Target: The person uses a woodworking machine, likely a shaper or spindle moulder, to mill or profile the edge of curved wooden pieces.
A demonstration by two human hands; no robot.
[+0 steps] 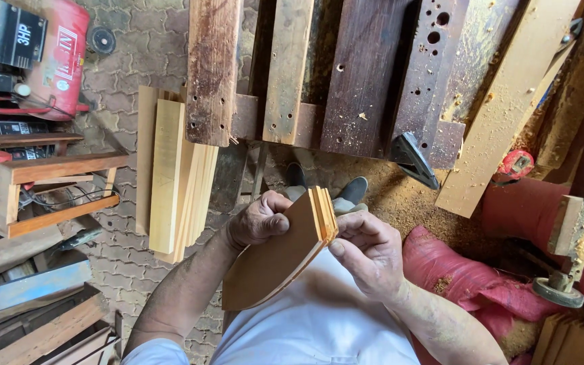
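Both my hands hold a small stack of thin, reddish-brown wooden pieces [275,260] with a curved, pointed outline, held on edge in front of my white shirt. My left hand [259,220] grips the stack from the left with fingers curled over its upper face. On the other side, my right hand [366,253] clasps the stack, thumb pressed near the layered end [324,213]. My shoes [353,191] show below, on a sawdust-covered floor.
Rough, drilled planks [363,74] lie across the top as a bench. Pale boards [170,176] lean at left. A red air compressor [49,54] and a wooden stool frame [42,189] stand far left. Red sacks [468,280] lie at right.
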